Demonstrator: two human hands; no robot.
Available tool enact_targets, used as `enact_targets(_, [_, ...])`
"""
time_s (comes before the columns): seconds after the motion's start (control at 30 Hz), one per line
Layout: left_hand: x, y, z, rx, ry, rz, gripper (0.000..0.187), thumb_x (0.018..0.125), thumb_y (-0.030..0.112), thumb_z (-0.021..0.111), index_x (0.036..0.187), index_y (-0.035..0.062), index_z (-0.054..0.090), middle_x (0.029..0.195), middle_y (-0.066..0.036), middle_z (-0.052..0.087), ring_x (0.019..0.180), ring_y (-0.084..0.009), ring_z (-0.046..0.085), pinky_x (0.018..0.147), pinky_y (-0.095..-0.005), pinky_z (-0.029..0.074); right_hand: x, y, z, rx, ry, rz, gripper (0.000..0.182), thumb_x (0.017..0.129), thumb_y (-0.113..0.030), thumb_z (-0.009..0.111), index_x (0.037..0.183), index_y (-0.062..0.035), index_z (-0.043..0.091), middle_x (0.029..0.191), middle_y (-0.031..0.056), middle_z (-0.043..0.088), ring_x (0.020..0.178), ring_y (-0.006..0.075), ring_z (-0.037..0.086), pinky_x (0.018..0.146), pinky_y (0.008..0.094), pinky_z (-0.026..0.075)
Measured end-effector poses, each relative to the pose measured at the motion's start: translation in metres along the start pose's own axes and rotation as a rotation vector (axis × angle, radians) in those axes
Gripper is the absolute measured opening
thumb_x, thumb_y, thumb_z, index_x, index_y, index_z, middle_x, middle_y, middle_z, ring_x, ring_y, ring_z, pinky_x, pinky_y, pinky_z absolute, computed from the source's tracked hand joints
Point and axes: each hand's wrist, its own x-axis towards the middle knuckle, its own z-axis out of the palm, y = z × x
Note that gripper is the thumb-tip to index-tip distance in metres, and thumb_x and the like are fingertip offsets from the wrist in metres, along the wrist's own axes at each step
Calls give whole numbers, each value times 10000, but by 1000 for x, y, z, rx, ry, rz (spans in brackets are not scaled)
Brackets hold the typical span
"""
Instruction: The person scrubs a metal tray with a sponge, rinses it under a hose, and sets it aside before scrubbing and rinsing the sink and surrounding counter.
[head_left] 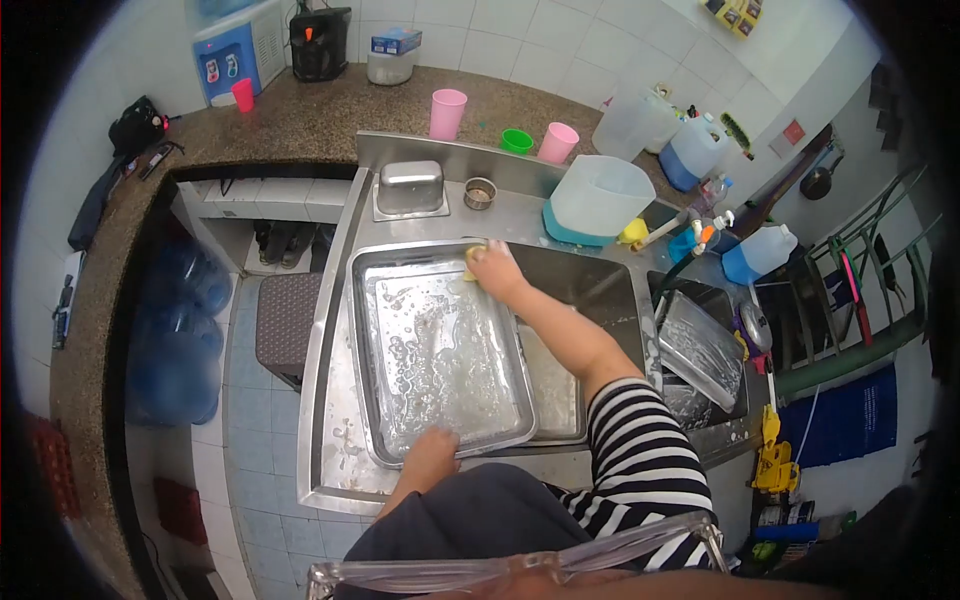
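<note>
A large rectangular metal tray, wet with suds and drops, lies across the left part of the sink. My right hand is at its far right corner, closed on a yellow sponge pressed against the rim. At the near edge of the tray, my left hand grips the rim; some of its fingers are hard to make out. Part of the sink basin shows right of the tray, and another flat pan lies low in it. In the right-hand basin a soapy metal pan leans at a tilt.
Behind the sink stand a translucent tub of teal liquid, pink cups and a green cup. An upturned metal container and a small round tin sit on the ledge. Jugs of blue liquid stand at right.
</note>
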Motion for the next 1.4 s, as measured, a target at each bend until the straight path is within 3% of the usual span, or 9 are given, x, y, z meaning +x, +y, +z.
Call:
enact_targets(0.07, [-2,2,0,22,15,14,255,604,139,686,795,10,577,874,-134,567,906,-299,523,791,-382,448,-21,-15,-11,125,-202,273,213,780,-146,464,947,-83,580,958,108,590,960,287,510,876,435,359])
enact_targets(0.33, [1,4,9,107,60,18,215,613,170,671,747,20,596,806,-129,578,826,-305,556,744,-395,464,-122,-133,-12,204,-43,256,107,761,-110,471,782,-33,543,699,148,590,651,254,599,575,385,463])
enact_targets(0.43, [2,2,13,136,81,27,218,613,173,670,746,17,596,798,-137,577,814,-311,558,728,-401,467,-158,-147,-37,220,-186,250,111,758,-137,483,767,-54,555,681,113,589,680,247,597,625,379,452])
enact_targets(0.67, [0,-1,13,114,84,15,232,616,184,674,751,13,595,791,-150,578,809,-316,558,727,-400,465,-104,-84,1,-269,-23,69,294,769,-147,470,965,28,600,956,130,572,950,236,480,789,430,369])
enact_targets(0.93, [-5,-2,11,68,136,53,218,613,188,671,711,28,561,772,-140,551,781,-316,541,711,-405,448,-5,-51,67,-123,36,518,453,814,-141,408,1192,109,423,1093,153,546,966,219,468,762,317,393])
enact_targets(1.0, [-5,2,7,62,61,27,237,623,185,672,769,21,583,835,-142,565,855,-301,544,744,-391,460,-7,-58,57,-28,110,588,481,821,-142,407,1256,61,368,1176,167,483,942,224,477,787,286,406])
enact_targets(1.1, [-5,-2,12,79,52,34,242,631,185,672,779,22,569,842,-140,563,866,-302,541,749,-394,459,-6,-60,43,736,429,847,439,853,-76,364,1274,45,338,1253,234,408,1124,349,423,947,375,357])
enact_targets(1.27, [-6,-1,6,82,29,41,233,651,185,665,788,26,564,852,-132,561,873,-300,541,771,-392,453,15,-78,47,658,717,869,533,805,-42,457,1318,-30,313,1379,222,248,1253,376,279,1018,401,277])
enact_targets(1.4, [-5,0,2,82,-14,102,222,651,180,657,788,27,572,847,-127,566,865,-294,541,768,-384,454,47,-103,-1,520,482,980,536,780,-210,567,1290,-215,402,1425,163,166,1309,371,132,1005,593,157])
